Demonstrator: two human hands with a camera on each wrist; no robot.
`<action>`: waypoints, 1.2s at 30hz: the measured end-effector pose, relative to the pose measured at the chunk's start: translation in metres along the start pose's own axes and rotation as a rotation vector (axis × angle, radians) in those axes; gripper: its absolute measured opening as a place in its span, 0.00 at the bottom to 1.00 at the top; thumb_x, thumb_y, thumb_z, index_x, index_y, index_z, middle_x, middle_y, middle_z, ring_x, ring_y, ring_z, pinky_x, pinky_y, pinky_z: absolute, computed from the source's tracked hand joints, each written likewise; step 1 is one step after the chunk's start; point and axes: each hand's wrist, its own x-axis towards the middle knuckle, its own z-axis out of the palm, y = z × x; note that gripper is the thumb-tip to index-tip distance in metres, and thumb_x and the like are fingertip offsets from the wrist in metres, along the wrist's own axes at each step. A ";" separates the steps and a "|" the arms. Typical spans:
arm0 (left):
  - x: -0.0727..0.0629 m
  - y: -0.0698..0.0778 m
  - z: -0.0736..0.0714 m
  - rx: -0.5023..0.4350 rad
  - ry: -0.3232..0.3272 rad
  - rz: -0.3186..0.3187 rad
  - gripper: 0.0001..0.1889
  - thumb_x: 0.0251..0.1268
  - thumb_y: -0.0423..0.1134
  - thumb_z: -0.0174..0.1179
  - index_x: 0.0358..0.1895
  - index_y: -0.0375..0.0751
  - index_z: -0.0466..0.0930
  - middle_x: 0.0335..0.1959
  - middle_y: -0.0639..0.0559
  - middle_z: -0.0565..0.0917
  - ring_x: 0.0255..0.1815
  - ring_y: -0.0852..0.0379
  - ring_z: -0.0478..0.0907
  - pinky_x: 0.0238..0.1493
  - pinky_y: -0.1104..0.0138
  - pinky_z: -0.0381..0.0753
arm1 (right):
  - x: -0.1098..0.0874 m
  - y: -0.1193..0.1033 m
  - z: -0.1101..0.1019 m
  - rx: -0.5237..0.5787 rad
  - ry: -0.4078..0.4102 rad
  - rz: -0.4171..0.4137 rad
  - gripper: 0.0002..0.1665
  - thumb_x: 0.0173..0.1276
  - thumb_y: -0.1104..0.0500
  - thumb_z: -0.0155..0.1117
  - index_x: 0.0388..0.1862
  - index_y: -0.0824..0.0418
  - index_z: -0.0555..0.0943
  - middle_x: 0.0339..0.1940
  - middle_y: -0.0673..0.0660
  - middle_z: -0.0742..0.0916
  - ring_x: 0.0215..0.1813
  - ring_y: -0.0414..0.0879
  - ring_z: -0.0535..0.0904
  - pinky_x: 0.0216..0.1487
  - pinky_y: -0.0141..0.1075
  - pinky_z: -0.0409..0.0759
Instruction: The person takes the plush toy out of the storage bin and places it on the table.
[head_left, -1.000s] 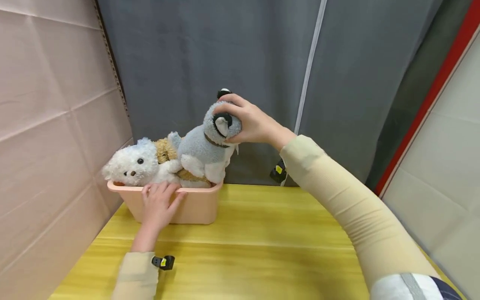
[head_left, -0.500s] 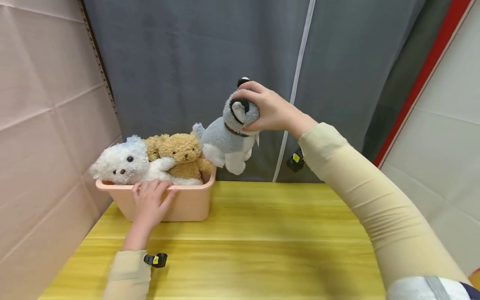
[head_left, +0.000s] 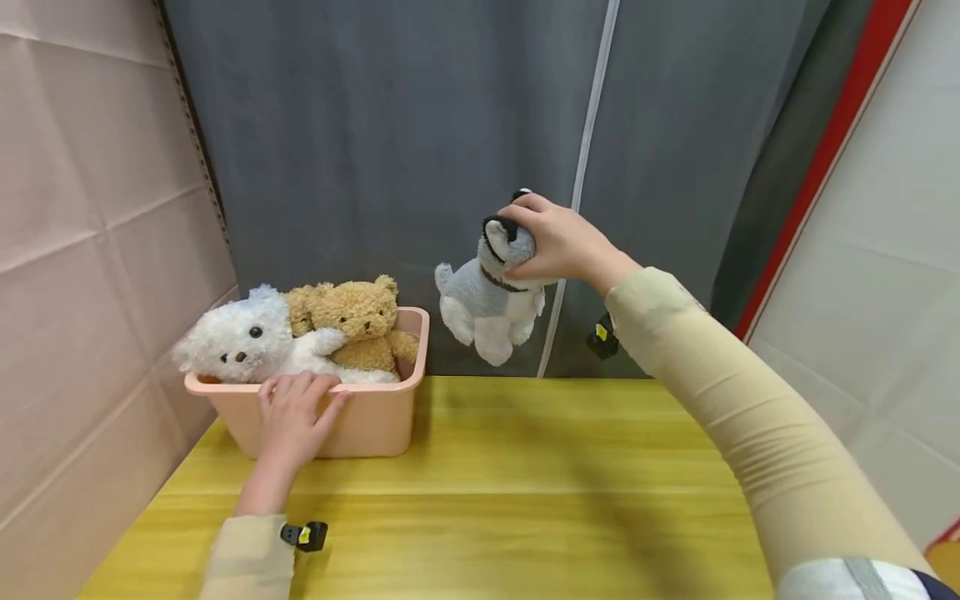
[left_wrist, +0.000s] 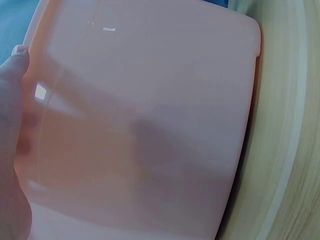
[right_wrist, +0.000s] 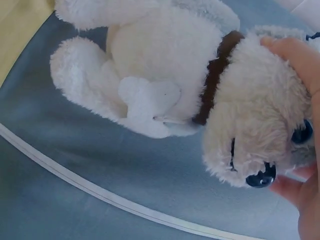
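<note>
In the head view my right hand [head_left: 562,242] grips a grey-and-white plush husky [head_left: 468,292] by its head, up in the air right of a pink plastic bin [head_left: 375,423]. The right wrist view shows the husky's white belly [right_wrist: 160,55], brown collar and black nose, with fingers round the head. My left hand [head_left: 292,417] holds the bin's front rim, fingers over the edge and thumb against the outer wall. Inside the bin lie a white plush bear [head_left: 251,337] and a brown teddy bear [head_left: 360,317]; more brown plush [head_left: 300,304] shows behind, mostly hidden.
The bin stands on a yellow wood-grain table [head_left: 480,500], close to the pale pink wall [head_left: 82,292] at the left. A grey curtain [head_left: 375,150] hangs behind, and a white panel [head_left: 847,333] with a red edge stands at the right.
The husky has come up off the bin's right end and moved right with my right hand, then lowered slightly. The brown teddy bear is now uncovered. My left hand stays on the rim.
</note>
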 end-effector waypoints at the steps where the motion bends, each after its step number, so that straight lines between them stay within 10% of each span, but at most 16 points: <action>1: 0.000 0.000 0.001 0.001 -0.003 0.000 0.14 0.65 0.50 0.61 0.46 0.46 0.78 0.39 0.47 0.77 0.46 0.41 0.68 0.58 0.42 0.49 | 0.000 0.001 0.003 -0.018 -0.003 0.013 0.42 0.48 0.48 0.76 0.64 0.50 0.74 0.60 0.51 0.73 0.50 0.48 0.76 0.52 0.44 0.74; 15: -0.006 -0.001 0.007 0.001 0.024 0.009 0.12 0.64 0.48 0.62 0.45 0.47 0.79 0.39 0.48 0.77 0.44 0.44 0.70 0.57 0.43 0.51 | -0.001 -0.006 0.057 -0.233 -0.106 0.244 0.44 0.54 0.35 0.65 0.68 0.49 0.69 0.55 0.56 0.76 0.39 0.54 0.78 0.38 0.49 0.77; 36: -0.005 -0.002 0.008 0.027 0.050 0.018 0.12 0.63 0.49 0.63 0.44 0.49 0.79 0.37 0.51 0.77 0.42 0.45 0.70 0.57 0.45 0.51 | -0.013 -0.009 0.149 -0.231 -0.143 0.424 0.40 0.58 0.32 0.63 0.62 0.55 0.72 0.48 0.63 0.78 0.31 0.57 0.77 0.28 0.51 0.77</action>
